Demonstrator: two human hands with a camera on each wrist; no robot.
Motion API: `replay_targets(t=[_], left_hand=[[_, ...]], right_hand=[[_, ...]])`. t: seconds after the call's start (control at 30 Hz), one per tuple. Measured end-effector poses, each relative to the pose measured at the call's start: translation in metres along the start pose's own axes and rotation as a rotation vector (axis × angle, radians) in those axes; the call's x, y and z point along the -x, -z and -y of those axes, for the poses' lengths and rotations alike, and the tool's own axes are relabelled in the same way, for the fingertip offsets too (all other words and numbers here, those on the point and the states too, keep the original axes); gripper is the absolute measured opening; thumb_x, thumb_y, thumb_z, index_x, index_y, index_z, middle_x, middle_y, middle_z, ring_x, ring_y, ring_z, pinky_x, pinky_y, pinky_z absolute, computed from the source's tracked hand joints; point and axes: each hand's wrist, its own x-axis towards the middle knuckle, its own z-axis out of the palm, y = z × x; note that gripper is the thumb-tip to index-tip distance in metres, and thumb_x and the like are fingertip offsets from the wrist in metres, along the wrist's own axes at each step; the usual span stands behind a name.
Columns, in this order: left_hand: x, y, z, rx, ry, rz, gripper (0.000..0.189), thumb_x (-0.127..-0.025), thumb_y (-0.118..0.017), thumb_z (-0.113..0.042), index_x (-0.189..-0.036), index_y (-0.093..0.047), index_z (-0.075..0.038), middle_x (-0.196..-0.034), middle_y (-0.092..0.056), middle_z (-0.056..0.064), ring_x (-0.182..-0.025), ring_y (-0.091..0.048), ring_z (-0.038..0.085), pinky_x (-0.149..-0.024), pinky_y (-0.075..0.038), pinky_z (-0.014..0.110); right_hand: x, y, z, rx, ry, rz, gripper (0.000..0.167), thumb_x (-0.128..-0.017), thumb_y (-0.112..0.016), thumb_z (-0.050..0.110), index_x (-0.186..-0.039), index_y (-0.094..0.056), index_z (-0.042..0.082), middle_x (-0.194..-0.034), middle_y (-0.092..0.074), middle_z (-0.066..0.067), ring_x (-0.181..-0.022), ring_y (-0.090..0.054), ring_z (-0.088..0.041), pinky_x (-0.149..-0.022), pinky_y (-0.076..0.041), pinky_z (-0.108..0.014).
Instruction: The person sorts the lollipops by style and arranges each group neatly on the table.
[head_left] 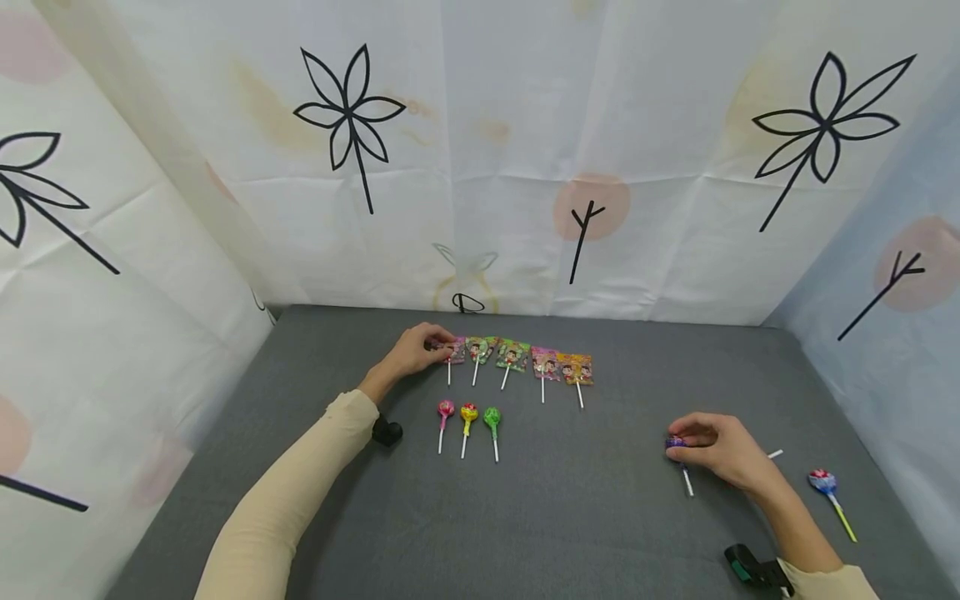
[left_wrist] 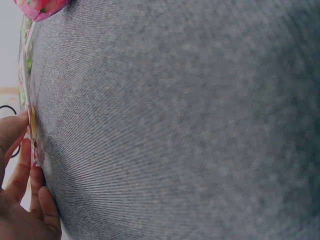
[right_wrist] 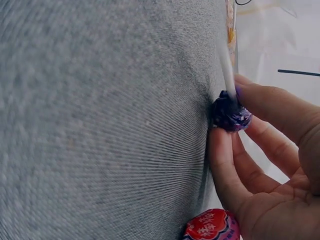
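At the left end of a row of flat-wrapped lollipops, my left hand pinches the edge of a pink flat-wrapped lollipop, whose white stick points toward me. Its thumb and fingers lie along that wrapper, close to the cloth. Over on the right, my right hand holds a purple-wrapped round lollipop by its head between thumb and fingers, low over the cloth. The white stick of this lollipop points toward me. A red and pink wrapped lollipop lies beside the right hand, mostly hidden by it in the head view.
More flat-wrapped lollipops, green, pink and orange, continue the row. Nearer lie three round lollipops: pink, yellow and green. A blue and red lollipop lies at right on the grey cloth.
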Motion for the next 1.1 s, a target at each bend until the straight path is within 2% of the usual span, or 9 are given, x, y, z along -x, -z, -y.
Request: replay_targets(t=[0.13,0.37,0.6,0.77,1.1], left_hand=[[0.000,0.000,0.000,-0.005,0.005,-0.002,0.024,-0.096,-0.072,-0.011,-0.118,-0.072,-0.003,-0.118,-0.065,0.016,-0.110,-0.060,0.036,-0.095,-0.044,0.054],[0.000,-0.001,0.002,0.000,0.004,0.000,0.023,-0.097,-0.072,-0.012,-0.118,-0.072,-0.003,-0.116,-0.065,0.015,-0.109,-0.061,0.035,-0.094,-0.045,0.053],[0.001,-0.001,0.002,0.004,-0.012,-0.002,0.023,-0.096,-0.072,-0.011,-0.118,-0.072,-0.002,-0.116,-0.064,0.015,-0.107,-0.061,0.036,-0.093,-0.046,0.054],[0.002,-0.001,0.001,0.009,-0.014,-0.005,0.022,-0.096,-0.072,-0.009,-0.117,-0.072,-0.002,-0.115,-0.064,0.015,-0.106,-0.062,0.035,-0.092,-0.047,0.053],[0.002,-0.001,0.000,0.000,-0.011,-0.008,0.022,-0.096,-0.072,-0.009,-0.117,-0.072,-0.003,-0.114,-0.064,0.015,-0.106,-0.063,0.034,-0.093,-0.046,0.053]], right_hand=[[0.000,0.000,0.001,0.024,-0.021,-0.016,0.027,-0.085,-0.082,0.004,-0.107,-0.070,-0.007,-0.104,-0.070,-0.016,-0.087,-0.067,-0.020,-0.069,-0.053,-0.028],[-0.002,-0.001,0.005,-0.043,-0.046,-0.025,0.027,-0.086,-0.082,0.007,-0.108,-0.071,-0.005,-0.103,-0.071,-0.015,-0.086,-0.069,-0.015,-0.070,-0.053,-0.027],[-0.007,-0.005,0.008,-0.055,-0.059,-0.032,0.030,-0.088,-0.082,0.013,-0.111,-0.072,-0.003,-0.108,-0.071,-0.015,-0.092,-0.069,-0.014,-0.072,-0.053,-0.029],[-0.014,-0.012,0.012,-0.072,-0.040,-0.021,0.030,-0.090,-0.081,0.016,-0.112,-0.071,-0.002,-0.109,-0.070,-0.014,-0.095,-0.069,-0.017,-0.073,-0.053,-0.030],[-0.031,-0.024,0.022,-0.200,0.014,-0.002,0.031,-0.092,-0.078,0.013,-0.115,-0.068,-0.006,-0.110,-0.067,-0.018,-0.091,-0.070,-0.021,-0.072,-0.054,-0.033]])
